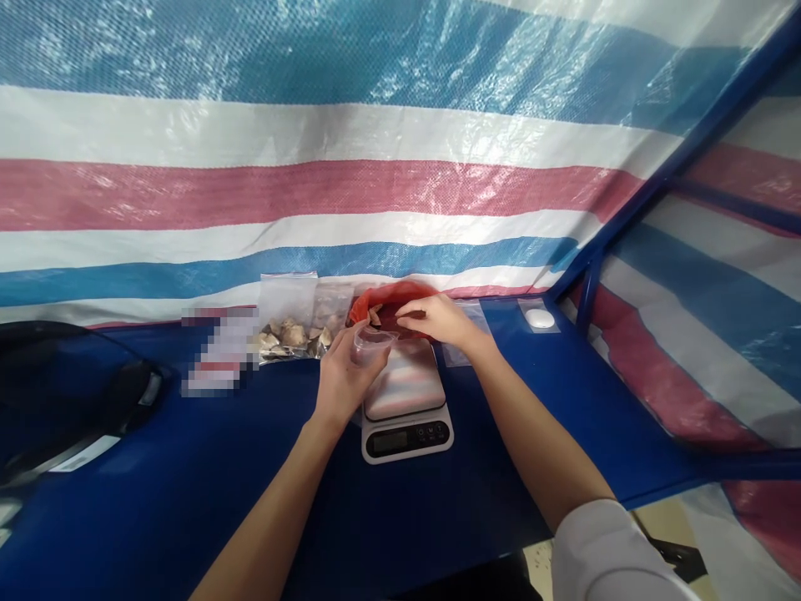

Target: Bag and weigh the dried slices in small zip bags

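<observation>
A clear plastic cup is in my left hand, tilted above the back left corner of a white kitchen scale. My right hand reaches over the scale's far edge beside an open red plastic bag. Its fingers are slightly curled and apart, with nothing visible between them. Brownish dried pieces show at the bag's mouth. The scale's platform has nothing on it that I can make out, and its display looks dark.
Zip bags of dried chunks stand left of the red bag. A flat clear bag lies under my right wrist. Farther right is a small bag with a white object. A black item occupies the blue table's left side. Striped sheeting hangs behind.
</observation>
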Demonstrator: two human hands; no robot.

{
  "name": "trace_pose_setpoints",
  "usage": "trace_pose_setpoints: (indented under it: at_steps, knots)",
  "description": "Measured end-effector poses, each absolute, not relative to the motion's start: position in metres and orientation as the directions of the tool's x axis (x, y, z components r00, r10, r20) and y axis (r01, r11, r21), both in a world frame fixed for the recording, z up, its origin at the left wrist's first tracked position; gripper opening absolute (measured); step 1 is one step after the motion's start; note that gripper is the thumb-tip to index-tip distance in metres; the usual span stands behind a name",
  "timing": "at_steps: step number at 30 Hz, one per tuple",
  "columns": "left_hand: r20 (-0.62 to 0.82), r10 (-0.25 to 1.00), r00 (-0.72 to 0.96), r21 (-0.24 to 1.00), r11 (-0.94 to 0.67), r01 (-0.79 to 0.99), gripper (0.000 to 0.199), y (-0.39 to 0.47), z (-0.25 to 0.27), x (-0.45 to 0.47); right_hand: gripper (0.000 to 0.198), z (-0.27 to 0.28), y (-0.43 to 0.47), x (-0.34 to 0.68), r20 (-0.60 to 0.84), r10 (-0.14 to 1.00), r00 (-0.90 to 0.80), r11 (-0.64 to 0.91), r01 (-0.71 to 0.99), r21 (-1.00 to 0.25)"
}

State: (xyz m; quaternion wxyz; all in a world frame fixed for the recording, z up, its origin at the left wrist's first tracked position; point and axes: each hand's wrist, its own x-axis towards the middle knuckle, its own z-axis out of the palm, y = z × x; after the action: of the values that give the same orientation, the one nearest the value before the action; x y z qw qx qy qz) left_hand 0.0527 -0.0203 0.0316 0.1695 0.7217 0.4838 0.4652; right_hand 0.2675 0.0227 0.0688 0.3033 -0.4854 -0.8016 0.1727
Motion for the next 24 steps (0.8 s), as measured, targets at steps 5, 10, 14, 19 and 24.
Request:
trace_pose_setpoints:
  at_steps: [5, 10, 14, 19, 24]
  knots:
    - [0.52, 0.854, 0.016, 0.72, -0.448, 0.53, 0.044, -0.022, 0.028, 0.052, 0.018, 0.065, 0.048, 0.246, 0.206, 0.9, -0.385, 0.435, 0.824, -0.364]
    - [0.559, 0.828, -0.047, 0.712, -0.45, 0.538, 0.044, -0.02, 0.025, 0.05, 0.033, 0.067, 0.058, 0.221, 0.065, 0.94, -0.335, 0.34, 0.903, -0.263]
    - [0.564, 0.824, -0.056, 0.711, -0.451, 0.539, 0.042, -0.018, 0.024, 0.048, 0.04, 0.065, 0.063, 0.209, -0.01, 0.962, -0.274, 0.267, 0.943, -0.197]
    - [0.571, 0.819, -0.049, 0.703, -0.457, 0.545, 0.042, -0.017, 0.023, 0.047, 0.045, 0.055, 0.068, 0.205, -0.044, 0.96, -0.275, 0.264, 0.95, -0.168]
    - [0.583, 0.812, -0.035, 0.688, -0.471, 0.552, 0.043, -0.016, 0.021, 0.048, 0.038, 0.054, 0.065, 0.202, -0.04, 0.967, -0.253, 0.241, 0.95, -0.198]
